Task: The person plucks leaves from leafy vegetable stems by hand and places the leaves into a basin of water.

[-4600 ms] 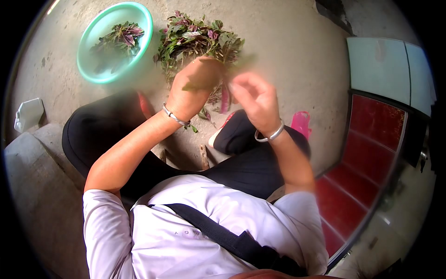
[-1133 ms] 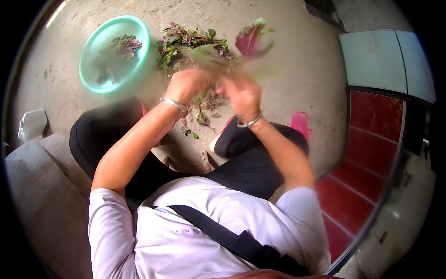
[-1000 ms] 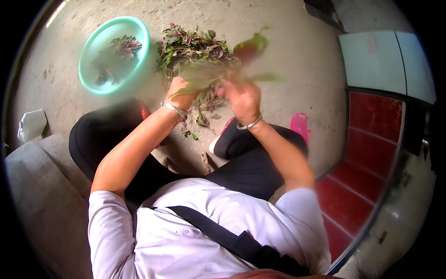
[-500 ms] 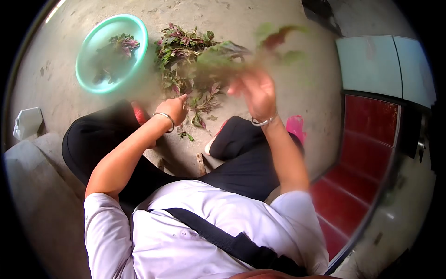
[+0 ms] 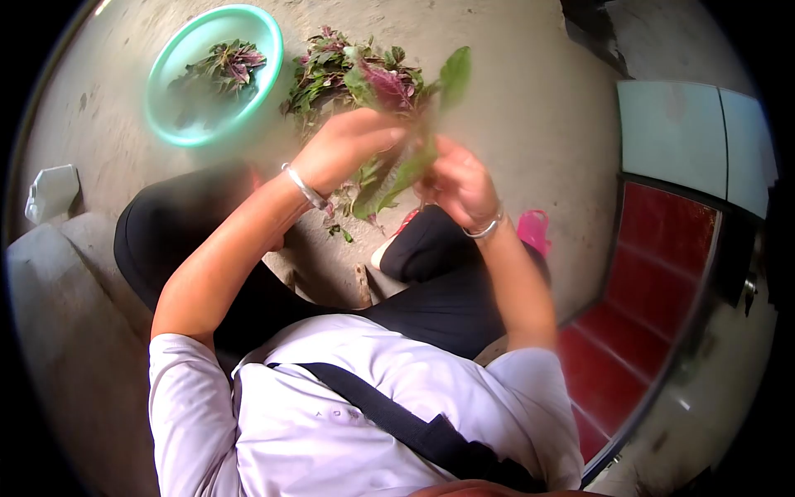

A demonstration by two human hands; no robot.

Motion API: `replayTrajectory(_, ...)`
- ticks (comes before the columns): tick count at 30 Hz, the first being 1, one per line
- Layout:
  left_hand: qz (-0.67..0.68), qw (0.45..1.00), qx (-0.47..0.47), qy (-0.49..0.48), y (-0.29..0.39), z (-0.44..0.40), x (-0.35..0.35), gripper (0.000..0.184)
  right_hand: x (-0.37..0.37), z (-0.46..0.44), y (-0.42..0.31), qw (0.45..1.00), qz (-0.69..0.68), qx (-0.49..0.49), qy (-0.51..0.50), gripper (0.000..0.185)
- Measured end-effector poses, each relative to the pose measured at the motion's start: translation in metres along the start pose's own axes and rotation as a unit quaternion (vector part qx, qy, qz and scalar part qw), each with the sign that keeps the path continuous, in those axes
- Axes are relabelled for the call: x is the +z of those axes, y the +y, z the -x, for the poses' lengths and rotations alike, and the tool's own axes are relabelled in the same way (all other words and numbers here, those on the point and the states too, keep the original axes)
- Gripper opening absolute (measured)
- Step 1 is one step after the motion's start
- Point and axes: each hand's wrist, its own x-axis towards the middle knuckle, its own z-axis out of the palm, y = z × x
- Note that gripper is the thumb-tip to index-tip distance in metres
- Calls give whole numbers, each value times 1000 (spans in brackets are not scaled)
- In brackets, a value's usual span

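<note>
I'm holding a leafy sprig [image 5: 391, 180] between both hands, its leaves broad, soft, veined, green and purple, some blurred. My left hand [image 5: 352, 149] is narrow, fingers bending in and pinching at the stems; my right hand [image 5: 465, 184] is narrow too, fingers curling in and holding the same sprig from the other side, its fingertips partly hiding behind leaf and blur. Leaves are sticking up beyond my fingers and hanging down between my hands. Smooth, silvery rings of bracelet are circling both wrists.

A tangled leaf pile [image 5: 319, 74] of thin stems and crinkly leaves is lying on the rough, gritty floor [image 5: 530, 124], just past my hands and mostly beyond the left one. Toward the floor's far left side, a round, smooth, pale green basin [image 5: 155, 103] is holding a small leaf bunch [image 5: 233, 65], well apart from the sprig. Some loose leaves [image 5: 340, 233] are lying nearer my body, below my left hand. A bright pink item [image 5: 534, 230] is sitting beyond my right knee, looking like thin plastic
</note>
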Motion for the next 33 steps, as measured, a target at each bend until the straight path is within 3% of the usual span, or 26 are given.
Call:
replayTrajectory(3, 77, 996, -47, -11, 8, 3, 1, 18, -6, -6, 10, 1000, 19, 12, 14, 31)
replayTrajectory(4, 46, 996, -67, 34, 8, 4, 3, 18, -5, -5, 13, 1000, -3, 5, 27, 30)
replayTrajectory(6, 17, 996, -67, 49, 8, 4, 4, 19, -2, -3, 18, 998, -45, -9, 52, 29)
replayTrajectory(9, -5, 996, -48, 69, 5, 5, 4, 22, 4, -5, 7, 996, 83, 21, 39, 25)
replayTrajectory(14, -43, 995, -21, 91, -1, 3, 4, 31, 8, -6, 7, 991, 103, -7, 87, 24)
replayTrajectory(17, -29, 993, -11, 110, -2, 4, 7, 29, 9, -3, 3, 992, 97, -21, 81, 24)
replayTrajectory(20, 9, 994, -54, 93, 6, 5, 6, 15, 0, -3, 12, 995, 48, -67, 59, 22)
replayTrajectory(23, 54, 993, -72, 82, 8, 7, 8, 17, 2, -10, 23, 941, 240, -182, 154, 19)
replayTrajectory(24, 68, 993, -62, 77, 9, 7, 8, 18, 4, -5, 17, 948, 245, -107, 171, 17)
replayTrajectory(30, 100, 991, -63, 58, 10, 9, 10, 20, -1, -12, 28, 945, 226, -177, 156, 19)
replayTrajectory(32, 136, 987, -57, 66, 13, 10, 12, 20, 4, -5, 20, 979, 84, -154, 101, 24)
replayTrajectory(33, 154, 984, -55, 70, 13, 10, 12, 20, 5, -5, 17, 973, 137, -147, 111, 24)
